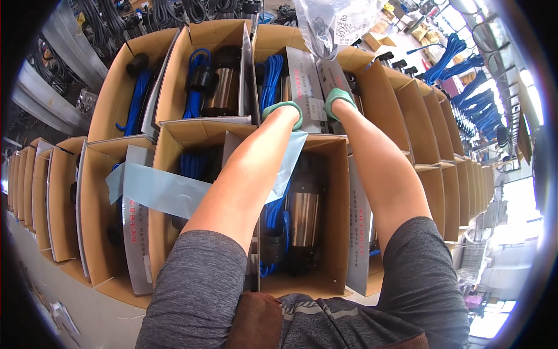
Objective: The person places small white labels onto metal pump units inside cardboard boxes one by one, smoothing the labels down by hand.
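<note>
Both my arms reach forward over rows of open cardboard cartons. My left hand [283,109], with a green cuff around it, is at a grey printed carton flap [308,87]. To its right is my right hand [340,100], also green-cuffed, by a second narrow flap. The fingers of both hands are hidden. A translucent light-blue plastic film [165,189] runs under my left forearm and up beside the left hand. Beyond my hands is a clear plastic bag [334,26] with dark coiled cable and a label. The carton below holds a steel cylindrical pump [305,218] with blue cable [272,215].
More open cartons [119,96] stand packed close on both sides, several with steel pumps [222,87] and blue cable coils. Black cables [168,13] lie along the back left. Blue cable bundles [450,55] hang at the right. Grey floor [35,244] shows at the lower left.
</note>
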`<action>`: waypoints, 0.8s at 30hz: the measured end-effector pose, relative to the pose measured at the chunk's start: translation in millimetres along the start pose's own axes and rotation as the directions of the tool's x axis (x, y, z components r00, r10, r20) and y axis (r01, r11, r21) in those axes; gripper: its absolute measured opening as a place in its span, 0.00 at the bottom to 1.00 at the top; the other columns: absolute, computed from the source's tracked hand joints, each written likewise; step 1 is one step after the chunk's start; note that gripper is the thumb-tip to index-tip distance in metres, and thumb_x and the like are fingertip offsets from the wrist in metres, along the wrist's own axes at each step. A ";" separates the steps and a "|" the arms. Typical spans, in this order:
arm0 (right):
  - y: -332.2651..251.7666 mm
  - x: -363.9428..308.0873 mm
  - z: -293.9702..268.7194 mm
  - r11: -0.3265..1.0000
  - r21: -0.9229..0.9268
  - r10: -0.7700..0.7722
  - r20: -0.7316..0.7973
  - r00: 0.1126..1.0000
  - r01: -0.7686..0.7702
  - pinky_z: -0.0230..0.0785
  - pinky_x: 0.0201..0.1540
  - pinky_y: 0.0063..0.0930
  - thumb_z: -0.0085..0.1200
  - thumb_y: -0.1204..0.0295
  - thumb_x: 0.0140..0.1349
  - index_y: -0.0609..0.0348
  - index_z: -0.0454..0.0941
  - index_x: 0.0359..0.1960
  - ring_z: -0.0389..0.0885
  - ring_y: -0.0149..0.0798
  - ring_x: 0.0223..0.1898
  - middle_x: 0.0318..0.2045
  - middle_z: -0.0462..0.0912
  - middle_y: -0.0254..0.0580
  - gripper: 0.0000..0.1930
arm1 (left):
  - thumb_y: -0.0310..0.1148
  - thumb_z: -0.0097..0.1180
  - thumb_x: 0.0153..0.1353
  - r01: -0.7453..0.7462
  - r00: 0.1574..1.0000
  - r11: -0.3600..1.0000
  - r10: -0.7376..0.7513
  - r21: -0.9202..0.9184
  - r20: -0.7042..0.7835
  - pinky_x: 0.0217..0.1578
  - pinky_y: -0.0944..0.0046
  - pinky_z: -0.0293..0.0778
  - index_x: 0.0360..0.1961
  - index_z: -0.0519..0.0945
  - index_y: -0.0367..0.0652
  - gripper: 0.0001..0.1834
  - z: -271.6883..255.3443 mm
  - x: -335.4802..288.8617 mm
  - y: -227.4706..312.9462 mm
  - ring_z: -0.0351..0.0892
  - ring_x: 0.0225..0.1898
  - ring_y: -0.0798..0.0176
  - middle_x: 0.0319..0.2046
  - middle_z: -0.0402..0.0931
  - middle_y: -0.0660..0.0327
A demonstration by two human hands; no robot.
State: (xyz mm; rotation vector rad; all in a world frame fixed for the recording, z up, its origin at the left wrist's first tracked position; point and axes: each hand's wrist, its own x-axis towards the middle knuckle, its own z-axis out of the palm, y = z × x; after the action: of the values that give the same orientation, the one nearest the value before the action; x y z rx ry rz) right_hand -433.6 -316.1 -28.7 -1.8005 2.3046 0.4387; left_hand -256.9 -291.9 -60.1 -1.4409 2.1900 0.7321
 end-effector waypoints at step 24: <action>176.0 -299.0 -71.4 -0.134 0.897 -0.191 -0.440 0.877 0.421 0.81 0.50 0.28 0.49 0.79 0.73 0.63 0.74 0.66 0.86 0.34 0.44 0.46 0.87 0.45 0.21 | 0.45 0.67 0.64 -0.312 0.913 0.932 0.241 -0.184 -0.330 0.49 0.60 0.79 0.48 0.90 0.41 0.19 -123.9 -165.6 21.8 0.85 0.46 0.62 0.43 0.89 0.58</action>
State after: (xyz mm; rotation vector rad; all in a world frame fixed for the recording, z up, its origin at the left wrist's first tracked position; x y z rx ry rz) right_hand -527.3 -28.3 155.4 -1.2855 1.1732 -1.2993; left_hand -221.5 -246.0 139.6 -1.4448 2.6619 0.9469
